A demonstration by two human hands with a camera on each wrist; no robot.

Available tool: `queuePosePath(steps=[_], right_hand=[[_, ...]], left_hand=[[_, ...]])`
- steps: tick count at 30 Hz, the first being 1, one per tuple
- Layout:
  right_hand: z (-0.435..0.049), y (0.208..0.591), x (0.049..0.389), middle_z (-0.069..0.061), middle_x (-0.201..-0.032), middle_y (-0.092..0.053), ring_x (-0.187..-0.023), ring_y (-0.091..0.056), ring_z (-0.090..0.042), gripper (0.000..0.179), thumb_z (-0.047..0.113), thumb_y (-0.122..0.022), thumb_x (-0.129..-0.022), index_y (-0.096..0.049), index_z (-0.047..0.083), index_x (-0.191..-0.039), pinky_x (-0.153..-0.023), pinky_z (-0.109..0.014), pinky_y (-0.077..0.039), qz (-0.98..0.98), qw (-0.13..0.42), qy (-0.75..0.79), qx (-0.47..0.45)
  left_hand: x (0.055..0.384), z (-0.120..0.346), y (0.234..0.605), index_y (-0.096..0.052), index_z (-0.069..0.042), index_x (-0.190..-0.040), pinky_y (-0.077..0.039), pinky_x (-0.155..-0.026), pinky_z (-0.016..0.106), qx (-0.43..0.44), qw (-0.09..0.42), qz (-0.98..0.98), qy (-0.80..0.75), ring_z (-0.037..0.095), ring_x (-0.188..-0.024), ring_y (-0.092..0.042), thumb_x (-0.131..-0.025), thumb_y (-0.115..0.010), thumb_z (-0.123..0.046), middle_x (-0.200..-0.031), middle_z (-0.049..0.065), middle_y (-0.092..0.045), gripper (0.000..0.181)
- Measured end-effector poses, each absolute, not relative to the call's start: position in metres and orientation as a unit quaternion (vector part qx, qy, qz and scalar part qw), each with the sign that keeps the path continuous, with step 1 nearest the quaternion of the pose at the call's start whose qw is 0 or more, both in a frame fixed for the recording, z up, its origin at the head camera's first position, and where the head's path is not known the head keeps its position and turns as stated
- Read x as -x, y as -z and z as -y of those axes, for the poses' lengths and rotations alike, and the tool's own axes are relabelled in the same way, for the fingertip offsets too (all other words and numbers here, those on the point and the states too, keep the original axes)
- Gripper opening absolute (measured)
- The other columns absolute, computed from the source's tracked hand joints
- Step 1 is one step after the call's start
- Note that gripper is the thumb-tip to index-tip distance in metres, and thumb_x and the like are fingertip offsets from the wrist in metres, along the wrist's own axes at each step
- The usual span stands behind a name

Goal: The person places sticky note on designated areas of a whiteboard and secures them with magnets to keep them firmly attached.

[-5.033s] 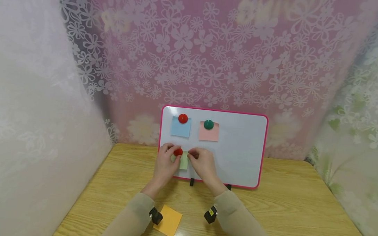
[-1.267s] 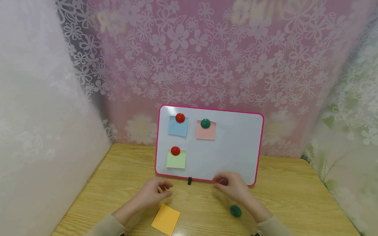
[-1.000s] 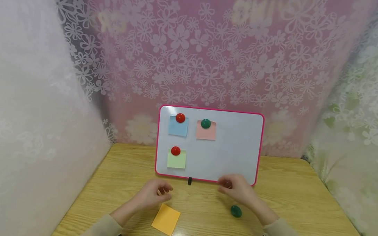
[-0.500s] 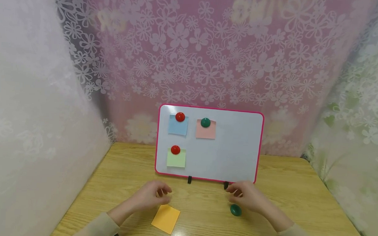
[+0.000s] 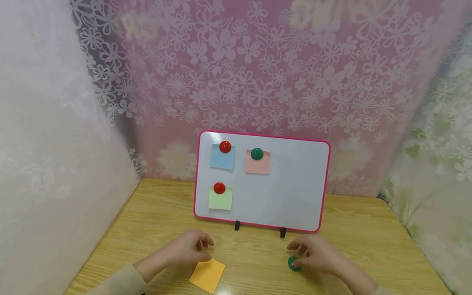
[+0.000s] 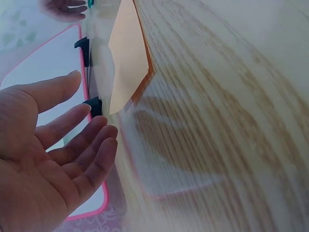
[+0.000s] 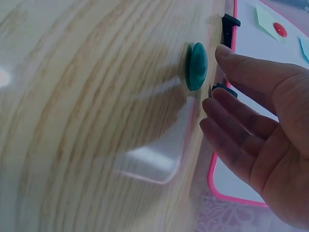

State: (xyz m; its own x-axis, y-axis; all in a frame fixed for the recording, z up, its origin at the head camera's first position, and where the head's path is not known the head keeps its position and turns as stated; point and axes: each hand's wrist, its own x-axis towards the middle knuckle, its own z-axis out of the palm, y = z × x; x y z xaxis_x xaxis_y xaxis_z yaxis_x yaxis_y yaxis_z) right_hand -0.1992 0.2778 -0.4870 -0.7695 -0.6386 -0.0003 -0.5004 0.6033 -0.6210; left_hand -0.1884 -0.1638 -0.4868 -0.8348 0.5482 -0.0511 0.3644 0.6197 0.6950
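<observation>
My right hand (image 5: 317,254) reaches beside a round green magnet (image 7: 198,66) on the table. In the right wrist view its thumb and fingers are apart, with the magnet just beyond their tips. My left hand (image 5: 188,247) hovers by the far corner of an orange sticky note (image 5: 207,276), fingers loosely bent and holding nothing in the left wrist view. On the pink-framed whiteboard (image 5: 293,184), red magnets hold a blue note (image 5: 222,159) and a light green note (image 5: 220,201). Another green magnet (image 5: 257,154) pins a pink note (image 5: 257,166).
The whiteboard stands on small black feet (image 5: 282,232) at the back of the wooden table (image 5: 163,205). Behind it hangs a pink flowered curtain (image 5: 238,78). Pale patterned sheets close off the left and right sides.
Both hands have left the green note, now under its red magnet. The right hand has come down and right to the loose green magnet; the left has come down to the orange note.
</observation>
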Motion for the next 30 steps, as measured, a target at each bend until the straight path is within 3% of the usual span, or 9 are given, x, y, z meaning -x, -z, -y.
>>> queuePosePath(steps=[17,30], right_hand=[[-0.276,0.492,0.19,0.007,-0.104,-0.071,-0.088,-0.066,-0.01,0.036,0.015,-0.094,-0.08,-0.079,0.009,-0.112,-0.077,-0.031,-0.058,-0.901,0.092,0.251,0.342],[-0.274,0.494,0.186,0.008,-0.1,-0.067,-0.086,-0.06,-0.004,0.031,0.008,-0.092,-0.078,-0.079,0.013,-0.106,-0.074,-0.028,-0.056,-0.905,0.063,0.227,0.353]], left_hand=[[0.188,0.164,0.493,-0.077,-0.007,-0.108,-0.052,-0.073,0.029,-0.248,0.15,-0.898,-0.331,0.013,-0.08,-0.059,-0.086,-0.09,-0.015,-0.094,-0.004,-0.068,0.027],[0.189,0.16,0.494,-0.075,-0.008,-0.096,-0.05,-0.069,0.027,-0.261,0.152,-0.896,-0.326,0.007,-0.073,-0.054,-0.08,-0.093,-0.008,-0.085,-0.002,-0.064,0.024]])
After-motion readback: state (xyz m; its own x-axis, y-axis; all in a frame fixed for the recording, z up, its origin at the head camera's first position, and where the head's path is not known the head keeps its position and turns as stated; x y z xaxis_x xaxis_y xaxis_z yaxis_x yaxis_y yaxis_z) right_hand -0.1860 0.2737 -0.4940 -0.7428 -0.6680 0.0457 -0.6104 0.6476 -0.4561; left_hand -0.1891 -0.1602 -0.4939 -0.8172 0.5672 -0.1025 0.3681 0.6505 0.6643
